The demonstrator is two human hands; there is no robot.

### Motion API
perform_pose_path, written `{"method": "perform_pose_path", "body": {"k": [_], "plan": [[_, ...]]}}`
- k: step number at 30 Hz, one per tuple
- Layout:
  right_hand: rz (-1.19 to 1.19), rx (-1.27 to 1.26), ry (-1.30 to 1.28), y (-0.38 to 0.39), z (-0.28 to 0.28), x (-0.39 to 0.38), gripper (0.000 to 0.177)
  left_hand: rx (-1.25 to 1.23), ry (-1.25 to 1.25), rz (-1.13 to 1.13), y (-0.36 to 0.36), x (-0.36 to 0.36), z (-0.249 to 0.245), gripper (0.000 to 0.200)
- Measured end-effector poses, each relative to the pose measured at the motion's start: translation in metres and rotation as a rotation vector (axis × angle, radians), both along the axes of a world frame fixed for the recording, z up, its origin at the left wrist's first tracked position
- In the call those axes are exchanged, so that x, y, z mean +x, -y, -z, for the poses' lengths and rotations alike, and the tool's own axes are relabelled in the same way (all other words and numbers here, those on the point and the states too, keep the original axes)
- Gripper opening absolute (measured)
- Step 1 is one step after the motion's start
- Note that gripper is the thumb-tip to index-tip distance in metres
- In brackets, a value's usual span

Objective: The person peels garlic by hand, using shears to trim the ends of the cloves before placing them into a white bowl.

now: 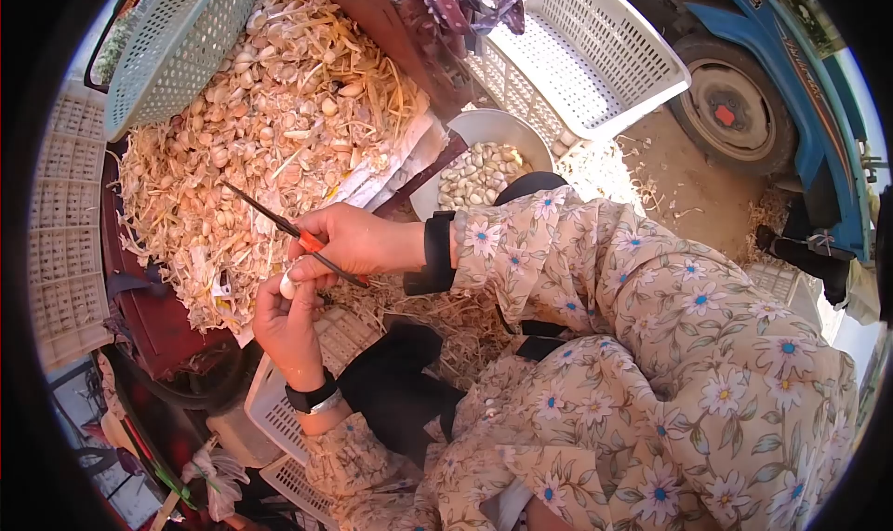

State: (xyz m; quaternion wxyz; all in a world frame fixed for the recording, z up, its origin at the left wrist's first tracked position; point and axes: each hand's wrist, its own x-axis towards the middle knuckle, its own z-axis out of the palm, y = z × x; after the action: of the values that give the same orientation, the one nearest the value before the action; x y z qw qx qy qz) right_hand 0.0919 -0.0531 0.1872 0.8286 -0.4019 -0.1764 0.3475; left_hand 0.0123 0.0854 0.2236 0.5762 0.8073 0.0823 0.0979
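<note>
My right hand (349,240) is closed around a slim dark tool with an orange-red middle part (260,207); whether it is a knife or scissors I cannot make out. One end of the tool points up and left over the garlic heap. Just below, my left hand (286,334) pinches a pale garlic clove (287,287) between thumb and fingers. The two hands meet at the clove, with the right thumb close against it. Beyond them spreads a large heap of garlic cloves, skins and dry stalks (270,122).
A metal bowl (535,133) holds many cloves, right of the heap. A white plastic crate (595,57) stands behind it, and a pale green basket (181,57) tilts at upper left. Another crate (70,224) lines the left side. A blue vehicle's wheel (730,103) is at upper right.
</note>
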Motion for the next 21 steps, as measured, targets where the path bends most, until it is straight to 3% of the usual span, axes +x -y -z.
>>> {"method": "perform_pose_path", "body": {"k": [2, 5, 6, 9, 10, 13, 17, 21], "plan": [[0.015, -0.038, -0.031, 0.001, -0.002, 0.003, 0.022, -0.025, -0.054, -0.033, -0.005, -0.002, 0.002, 0.021], [0.045, -0.08, 0.026, 0.014, -0.004, 0.01, 0.02, -0.686, -0.035, -0.025, -0.01, -0.006, -0.003, 0.033], [-0.01, -0.163, 0.141, 0.018, -0.004, 0.014, 0.024, -0.828, -0.06, 0.014, -0.013, -0.009, -0.004, 0.037], [0.046, -0.414, 0.657, 0.025, -0.009, 0.003, 0.033, -0.931, -0.026, 0.028, -0.014, -0.012, -0.005, 0.036], [0.065, -0.495, 0.706, 0.023, -0.007, -0.003, 0.044, -0.933, 0.002, 0.029, -0.014, -0.013, -0.004, 0.032], [0.286, -0.647, 0.982, 0.024, -0.003, -0.012, 0.05, -0.89, 0.052, -0.067, -0.015, -0.016, -0.007, 0.025], [0.229, -0.774, 0.983, 0.03, -0.011, -0.016, 0.06, -0.569, 0.131, -0.159, -0.001, -0.019, -0.019, 0.02], [0.158, -0.778, 0.99, 0.029, -0.011, -0.021, 0.061, -0.498, 0.198, -0.106, -0.001, -0.022, -0.018, 0.019]]}}
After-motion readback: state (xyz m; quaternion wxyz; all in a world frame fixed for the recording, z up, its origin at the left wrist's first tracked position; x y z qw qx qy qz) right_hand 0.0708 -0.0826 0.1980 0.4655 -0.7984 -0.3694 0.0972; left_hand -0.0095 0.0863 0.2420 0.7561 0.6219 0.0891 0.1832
